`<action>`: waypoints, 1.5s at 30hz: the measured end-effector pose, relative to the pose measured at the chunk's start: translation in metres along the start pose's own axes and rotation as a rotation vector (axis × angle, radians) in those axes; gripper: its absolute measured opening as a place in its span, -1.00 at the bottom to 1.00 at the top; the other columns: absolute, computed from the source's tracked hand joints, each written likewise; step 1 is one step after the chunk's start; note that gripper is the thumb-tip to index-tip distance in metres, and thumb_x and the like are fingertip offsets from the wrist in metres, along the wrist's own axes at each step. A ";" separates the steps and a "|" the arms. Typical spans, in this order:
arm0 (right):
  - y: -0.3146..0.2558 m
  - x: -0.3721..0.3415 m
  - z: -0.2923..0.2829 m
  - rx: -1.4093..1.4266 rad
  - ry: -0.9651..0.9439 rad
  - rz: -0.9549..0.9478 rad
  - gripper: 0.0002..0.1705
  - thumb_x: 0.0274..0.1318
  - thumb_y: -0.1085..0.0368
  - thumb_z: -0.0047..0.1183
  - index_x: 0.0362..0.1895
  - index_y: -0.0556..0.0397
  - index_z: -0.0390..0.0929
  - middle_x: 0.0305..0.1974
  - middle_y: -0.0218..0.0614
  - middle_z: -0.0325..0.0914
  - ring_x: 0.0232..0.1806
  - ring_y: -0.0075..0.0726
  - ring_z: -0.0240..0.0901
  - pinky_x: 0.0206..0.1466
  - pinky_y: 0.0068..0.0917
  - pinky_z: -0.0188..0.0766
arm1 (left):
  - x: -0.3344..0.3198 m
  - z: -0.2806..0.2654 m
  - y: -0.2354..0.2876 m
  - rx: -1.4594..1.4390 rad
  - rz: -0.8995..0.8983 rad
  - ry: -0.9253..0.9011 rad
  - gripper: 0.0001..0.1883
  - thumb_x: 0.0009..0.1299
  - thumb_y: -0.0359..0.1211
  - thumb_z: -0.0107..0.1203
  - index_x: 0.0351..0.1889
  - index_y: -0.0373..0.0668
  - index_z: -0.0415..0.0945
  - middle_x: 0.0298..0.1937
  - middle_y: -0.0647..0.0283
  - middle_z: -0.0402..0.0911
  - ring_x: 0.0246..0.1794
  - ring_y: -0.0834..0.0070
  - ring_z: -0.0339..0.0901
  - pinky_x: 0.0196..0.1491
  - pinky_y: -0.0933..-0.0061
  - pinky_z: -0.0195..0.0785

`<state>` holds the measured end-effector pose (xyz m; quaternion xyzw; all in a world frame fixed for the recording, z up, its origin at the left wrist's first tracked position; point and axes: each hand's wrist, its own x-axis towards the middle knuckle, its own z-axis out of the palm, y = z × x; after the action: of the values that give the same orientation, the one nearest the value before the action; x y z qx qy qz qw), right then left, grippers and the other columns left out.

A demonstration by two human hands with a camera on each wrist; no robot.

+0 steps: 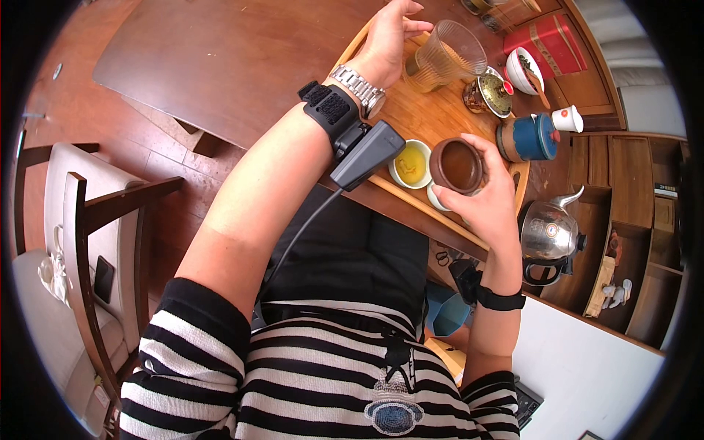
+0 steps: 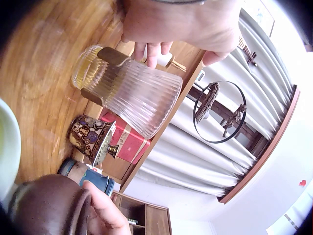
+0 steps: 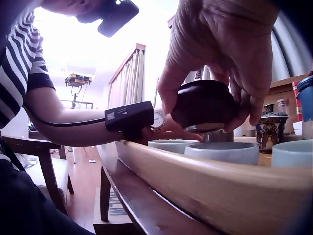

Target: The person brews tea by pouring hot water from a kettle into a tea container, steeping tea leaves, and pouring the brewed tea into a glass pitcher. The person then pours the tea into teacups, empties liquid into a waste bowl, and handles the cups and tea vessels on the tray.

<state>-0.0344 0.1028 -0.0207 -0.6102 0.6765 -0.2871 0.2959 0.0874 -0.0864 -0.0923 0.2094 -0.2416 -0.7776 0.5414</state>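
Note:
My right hand (image 1: 490,192) grips a small round brown clay cup (image 1: 456,166) by its sides, thumb and fingers spread round it. In the right wrist view the dark cup (image 3: 203,105) is held slightly tilted above the pale cups (image 3: 222,152). A white cup (image 1: 438,196) shows partly beneath it in the head view. Beside it stands a white cup with yellow tea (image 1: 411,164). My left hand (image 1: 389,44) reaches over the tray's far left end, fingers loosely extended. Next to those fingers is a ribbed glass pitcher (image 2: 142,93) with a brown band and a little yellowish liquid.
The wooden tray (image 1: 396,110) has a raised rim. Toward its right side are a patterned lidded cup (image 2: 88,134), a blue canister (image 1: 529,138) and a white bowl (image 1: 522,72) with a wooden scoop. A steel kettle (image 1: 548,231) stands beyond the tray, near a red box (image 1: 546,45).

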 end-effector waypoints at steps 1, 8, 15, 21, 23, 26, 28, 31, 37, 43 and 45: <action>0.000 -0.001 -0.004 -0.032 0.013 -0.014 -0.28 -0.43 0.31 0.30 -0.02 0.11 0.34 -0.12 -0.15 0.47 -0.05 -0.23 0.43 0.04 -0.37 0.32 | 0.001 0.000 0.000 -0.004 -0.005 0.000 -0.63 0.26 -0.01 -0.14 -0.17 -0.07 0.37 -0.31 0.28 0.54 -0.25 0.50 0.39 -0.07 0.44 0.13; 0.006 -0.012 -0.024 -0.278 0.013 -0.017 -0.26 -0.45 0.30 0.28 0.00 0.11 0.33 -0.11 -0.11 0.43 -0.03 -0.15 0.40 0.06 -0.35 0.30 | 0.000 0.001 0.002 -0.009 -0.045 -0.007 -0.64 0.26 -0.01 -0.13 -0.21 -0.07 0.39 -0.32 0.27 0.54 -0.26 0.49 0.39 -0.08 0.44 0.15; 0.003 -0.021 -0.031 -0.359 0.001 -0.020 -0.27 -0.44 0.35 0.24 0.00 0.14 0.31 -0.09 -0.08 0.38 -0.03 -0.08 0.37 0.05 -0.34 0.29 | 0.000 0.000 0.002 -0.035 -0.059 -0.012 -0.64 0.26 -0.03 -0.12 -0.20 -0.08 0.37 -0.33 0.26 0.54 -0.27 0.49 0.40 -0.08 0.45 0.16; 0.003 -0.023 -0.033 -0.482 0.001 -0.097 -0.31 -0.41 0.38 0.20 -0.01 0.15 0.31 -0.11 -0.04 0.35 -0.06 0.02 0.35 0.02 -0.29 0.30 | 0.002 -0.002 0.000 0.004 0.011 -0.005 -0.66 0.28 -0.06 -0.13 -0.17 -0.09 0.35 -0.34 0.25 0.55 -0.27 0.49 0.40 -0.07 0.44 0.16; 0.003 -0.023 -0.032 -0.503 -0.005 -0.112 -0.32 -0.39 0.39 0.20 -0.01 0.14 0.31 -0.12 -0.04 0.34 -0.05 0.05 0.34 0.01 -0.27 0.30 | 0.002 -0.002 -0.001 -0.004 0.030 -0.021 -0.65 0.28 -0.06 -0.13 -0.16 -0.10 0.35 -0.34 0.25 0.55 -0.26 0.48 0.40 -0.07 0.43 0.16; 0.001 -0.024 -0.032 -0.511 -0.019 -0.101 -0.32 -0.39 0.40 0.19 0.00 0.14 0.31 -0.12 -0.04 0.34 -0.06 0.05 0.34 0.01 -0.26 0.30 | 0.002 -0.001 -0.001 -0.005 0.030 -0.008 -0.65 0.29 -0.06 -0.13 -0.15 -0.10 0.34 -0.35 0.24 0.55 -0.26 0.48 0.41 -0.07 0.44 0.16; 0.001 -0.024 -0.031 -0.519 -0.024 -0.097 -0.32 -0.39 0.41 0.19 0.00 0.14 0.30 -0.13 -0.05 0.33 -0.06 0.05 0.34 0.00 -0.26 0.30 | 0.002 -0.002 -0.001 -0.005 0.029 -0.008 -0.65 0.29 -0.06 -0.13 -0.15 -0.11 0.34 -0.35 0.24 0.55 -0.26 0.48 0.41 -0.06 0.44 0.16; 0.000 -0.024 -0.031 -0.534 -0.029 -0.100 -0.33 -0.38 0.42 0.19 0.00 0.14 0.31 -0.14 -0.06 0.32 -0.07 0.04 0.34 -0.01 -0.26 0.31 | 0.004 -0.003 -0.003 -0.008 0.048 -0.018 -0.65 0.29 -0.07 -0.13 -0.15 -0.13 0.34 -0.35 0.23 0.55 -0.26 0.48 0.41 -0.06 0.45 0.17; -0.001 -0.025 -0.029 -0.556 -0.021 -0.154 -0.35 -0.37 0.43 0.18 -0.01 0.14 0.32 -0.15 -0.07 0.32 -0.09 0.02 0.34 -0.02 -0.27 0.31 | 0.004 -0.003 -0.002 -0.010 0.061 -0.024 -0.65 0.30 -0.09 -0.14 -0.15 -0.15 0.34 -0.35 0.22 0.55 -0.26 0.48 0.42 -0.04 0.47 0.17; -0.003 -0.025 -0.025 -0.521 -0.029 -0.149 -0.35 -0.37 0.43 0.18 -0.01 0.14 0.33 -0.16 -0.09 0.33 -0.09 0.00 0.33 -0.02 -0.28 0.30 | 0.007 -0.005 -0.005 -0.002 0.093 -0.020 -0.65 0.31 -0.09 -0.14 -0.15 -0.16 0.33 -0.34 0.22 0.54 -0.25 0.48 0.43 -0.03 0.47 0.18; -0.004 -0.025 -0.024 -0.505 -0.033 -0.138 -0.35 -0.37 0.43 0.18 -0.01 0.14 0.32 -0.17 -0.09 0.33 -0.09 0.00 0.33 -0.02 -0.28 0.30 | 0.007 -0.005 -0.005 -0.004 0.096 -0.021 -0.65 0.31 -0.09 -0.14 -0.15 -0.16 0.33 -0.34 0.22 0.54 -0.25 0.48 0.43 -0.03 0.47 0.17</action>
<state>-0.0479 0.1281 -0.0008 -0.7141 0.6786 -0.1186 0.1249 0.0844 -0.0923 -0.1002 0.1881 -0.2553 -0.7533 0.5761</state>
